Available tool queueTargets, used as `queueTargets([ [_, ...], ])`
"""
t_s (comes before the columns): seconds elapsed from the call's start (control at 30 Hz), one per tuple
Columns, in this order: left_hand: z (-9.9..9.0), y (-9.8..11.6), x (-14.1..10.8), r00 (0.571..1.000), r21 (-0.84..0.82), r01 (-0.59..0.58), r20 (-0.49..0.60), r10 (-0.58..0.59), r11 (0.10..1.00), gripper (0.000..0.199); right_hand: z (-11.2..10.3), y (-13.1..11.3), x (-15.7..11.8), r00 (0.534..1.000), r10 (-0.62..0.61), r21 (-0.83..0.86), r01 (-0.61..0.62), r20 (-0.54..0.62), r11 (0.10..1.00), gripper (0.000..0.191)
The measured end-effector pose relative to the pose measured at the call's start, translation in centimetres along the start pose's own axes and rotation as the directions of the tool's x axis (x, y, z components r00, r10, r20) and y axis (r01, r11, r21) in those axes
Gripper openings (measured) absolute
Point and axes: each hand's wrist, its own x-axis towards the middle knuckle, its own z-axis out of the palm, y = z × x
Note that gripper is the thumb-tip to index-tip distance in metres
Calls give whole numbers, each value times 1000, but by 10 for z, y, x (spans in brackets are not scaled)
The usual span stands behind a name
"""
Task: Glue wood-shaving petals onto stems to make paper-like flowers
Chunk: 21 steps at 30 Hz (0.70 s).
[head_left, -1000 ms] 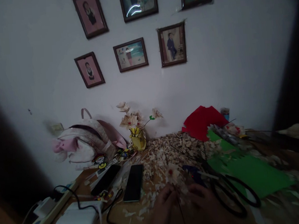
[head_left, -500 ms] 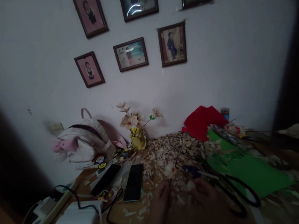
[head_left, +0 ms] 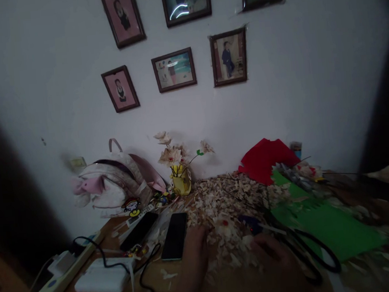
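Observation:
My left hand [head_left: 197,245] is over the table beside the right edge of a dark phone [head_left: 175,236]; its fingers are curled, and what they hold, if anything, is hidden. Close to its right, a pale flower with a red centre [head_left: 224,225] shows above the heap of pale petals [head_left: 233,195]. My right hand [head_left: 269,248] has curled fingers round a small pale piece [head_left: 248,241] at the fingertips. Just beyond that hand lies a dark blue glue gun [head_left: 250,223] with a small red light.
A yellow vase [head_left: 181,183] of pale flowers stands by the wall. Green paper [head_left: 334,229] and red paper [head_left: 267,160] lie right. At left are a pink-white backpack [head_left: 116,184], another phone [head_left: 139,231], a white box [head_left: 102,277] and a power strip [head_left: 66,277] with cables.
My left hand has moved left and slightly up, away from my right hand, toward the phone. The view has shifted slightly. My right hand has barely moved.

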Motion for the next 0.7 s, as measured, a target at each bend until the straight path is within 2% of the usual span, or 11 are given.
queueTargets([
  [0.1, 2, -7, -1, 999, 216, -31, 33, 24, 976, 30, -1, 6, 0, 992, -120, -2, 120, -27, 993, 22],
  [0.2, 3, -8, -2, 999, 301, -42, 45, 30, 953, 34, -3, 9, 0, 984, -169, -29, 168, -54, 985, 20],
  [0.43, 1, 9, -6, 995, 360, -42, -70, 72, 932, 41, -4, 7, -2, 977, -207, -99, 201, -52, 975, 20],
  [0.57, -2, 13, -9, 992, 356, -71, -72, 103, 932, 40, -3, 4, -2, 966, -251, -155, 238, -69, 959, 16],
  [0.7, -3, 15, -12, 989, 352, -117, -43, 141, 929, 43, -4, -1, -3, 943, -331, -244, 313, -38, 918, 16],
])
